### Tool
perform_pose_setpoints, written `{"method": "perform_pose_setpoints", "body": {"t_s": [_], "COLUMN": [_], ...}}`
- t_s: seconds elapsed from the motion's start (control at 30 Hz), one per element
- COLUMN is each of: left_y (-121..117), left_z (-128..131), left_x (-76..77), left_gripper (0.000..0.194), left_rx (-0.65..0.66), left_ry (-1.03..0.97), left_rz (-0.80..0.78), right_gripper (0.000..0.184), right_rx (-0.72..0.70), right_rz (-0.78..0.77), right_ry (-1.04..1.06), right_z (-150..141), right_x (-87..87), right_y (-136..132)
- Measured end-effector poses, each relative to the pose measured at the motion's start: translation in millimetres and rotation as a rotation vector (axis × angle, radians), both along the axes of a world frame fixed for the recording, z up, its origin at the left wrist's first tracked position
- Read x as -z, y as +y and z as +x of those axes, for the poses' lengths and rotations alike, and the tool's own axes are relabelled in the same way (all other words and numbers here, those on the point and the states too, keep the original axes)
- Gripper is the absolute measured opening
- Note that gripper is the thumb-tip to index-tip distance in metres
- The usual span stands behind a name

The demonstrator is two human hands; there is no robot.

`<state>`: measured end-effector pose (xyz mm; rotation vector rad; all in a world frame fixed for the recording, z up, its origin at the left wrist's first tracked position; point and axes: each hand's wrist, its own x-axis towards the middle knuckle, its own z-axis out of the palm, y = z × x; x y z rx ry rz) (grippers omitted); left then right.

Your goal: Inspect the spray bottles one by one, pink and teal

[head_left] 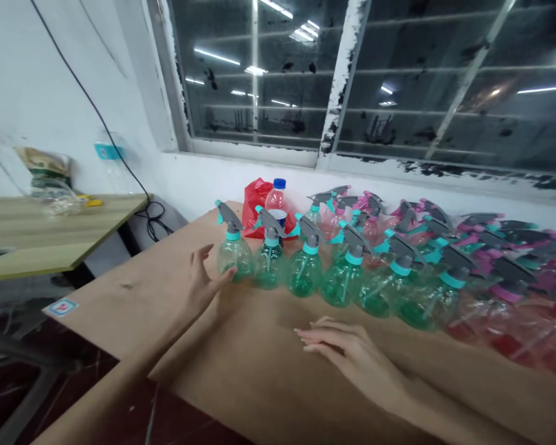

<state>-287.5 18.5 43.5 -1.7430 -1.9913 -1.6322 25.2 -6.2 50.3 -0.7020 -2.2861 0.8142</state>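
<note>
My left hand (pixel 201 284) is at the left end of a row of spray bottles, its fingers spread beside the leftmost green spray bottle (pixel 235 256). The thumb overlaps the lower side of that bottle; I cannot tell whether it presses on it. My right hand (pixel 347 346) hovers over or rests on the brown tabletop (pixel 259 358), fingers stretched out with nothing in them. In front of it stand more green bottles with grey and teal trigger heads, such as one green spray bottle (pixel 343 281). Pink spray bottles (pixel 509 327) continue the row on the right.
Behind the front row, many more green and pink spray bottles crowd toward the wall. A red plastic bag (pixel 254 204) and a blue-capped bottle (pixel 277 199) stand at the back. Another table (pixel 106 216) is on the left, with a black cable (pixel 92 105) hanging beside it.
</note>
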Motion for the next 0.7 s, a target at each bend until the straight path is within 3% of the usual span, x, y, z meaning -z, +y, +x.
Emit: {"method": "perform_pose_setpoints", "body": {"t_s": [0.1, 0.17, 0.2, 0.27, 0.33, 0.43, 0.53, 0.7], "left_y": [21, 32, 37, 43, 45, 39, 26, -10], "left_z": [-4, -5, -6, -6, -6, -8, -11, -6], "left_x": [2.2, 4.5, 5.8, 8.3, 9.7, 9.0, 6.8, 2.9], "left_gripper": [0.077, 0.085, 0.081, 0.055, 0.033, 0.029, 0.031, 0.062], "left_rx": [0.012, 0.03, 0.041, 0.065, 0.08, 0.073, 0.069, 0.09], "left_ry": [0.008, 0.005, 0.002, -0.009, -0.022, -0.04, -0.042, -0.011], "left_rz": [-0.008, -0.02, -0.025, -0.033, -0.041, -0.055, -0.067, -0.095], "right_gripper": [0.037, 0.031, 0.025, 0.019, 0.025, 0.03, 0.02, 0.023], "right_rx": [-0.026, 0.021, 0.043, 0.054, 0.051, 0.072, 0.069, 0.084], "right_rz": [0.01, 0.03, 0.034, 0.053, 0.078, 0.064, 0.018, -0.049], "right_ry": [-0.088, -0.133, -0.136, -0.102, -0.045, -0.007, -0.027, -0.119], "right_z": [0, -1, -2, -4, -6, -6, 2, 25], "right_x": [7.5, 11.2, 11.8, 10.5, 7.3, 3.7, 3.5, 5.9], "right_y": [-2, -4, -6, -9, -12, -14, -14, -17]}}
